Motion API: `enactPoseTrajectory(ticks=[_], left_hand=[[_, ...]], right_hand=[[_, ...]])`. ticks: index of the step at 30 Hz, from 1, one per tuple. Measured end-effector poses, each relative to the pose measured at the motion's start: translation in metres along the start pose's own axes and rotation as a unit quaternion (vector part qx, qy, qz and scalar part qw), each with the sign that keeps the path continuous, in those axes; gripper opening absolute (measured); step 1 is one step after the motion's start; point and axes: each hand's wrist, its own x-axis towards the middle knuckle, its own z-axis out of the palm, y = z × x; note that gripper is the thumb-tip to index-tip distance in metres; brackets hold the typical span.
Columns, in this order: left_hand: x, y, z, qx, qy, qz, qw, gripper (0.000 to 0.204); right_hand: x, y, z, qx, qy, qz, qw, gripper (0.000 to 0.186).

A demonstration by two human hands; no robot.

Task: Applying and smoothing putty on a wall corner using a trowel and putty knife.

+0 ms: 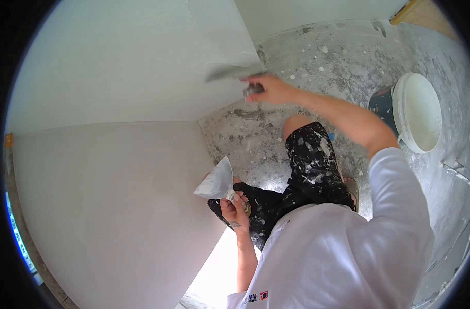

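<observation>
I saw white walls (116, 103) meeting at a corner; a white bucket (418, 110) stood on the spattered floor (322, 56); my right hand (271, 88) gripped a blurred trowel (230, 73) against the wall; my left hand (234, 211) clasped a putty knife (217, 181) near my knee.

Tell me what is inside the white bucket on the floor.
The bucket shows only a smooth white inside, either white filler or a bare wall; I cannot tell which. Its bottom is not visible, and a dark container sits partly behind it.
</observation>
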Motion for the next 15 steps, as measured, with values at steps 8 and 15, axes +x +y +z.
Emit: enactPoseTrajectory(ticks=[8, 15], left_hand=[[0.003, 0.006, 0.0, -0.001, -0.01, 0.001, 1.0, 0.015], [0.002, 0.008, 0.007, 0.017, -0.004, -0.018, 1.0, 0.017]], right_hand=[[-0.041, -0.086, -0.104, 0.085, 0.047, -0.088, 0.991, 0.038], [-0.03, 0.063, 0.008, 0.038, -0.019, 0.053, 0.998, 0.042]])
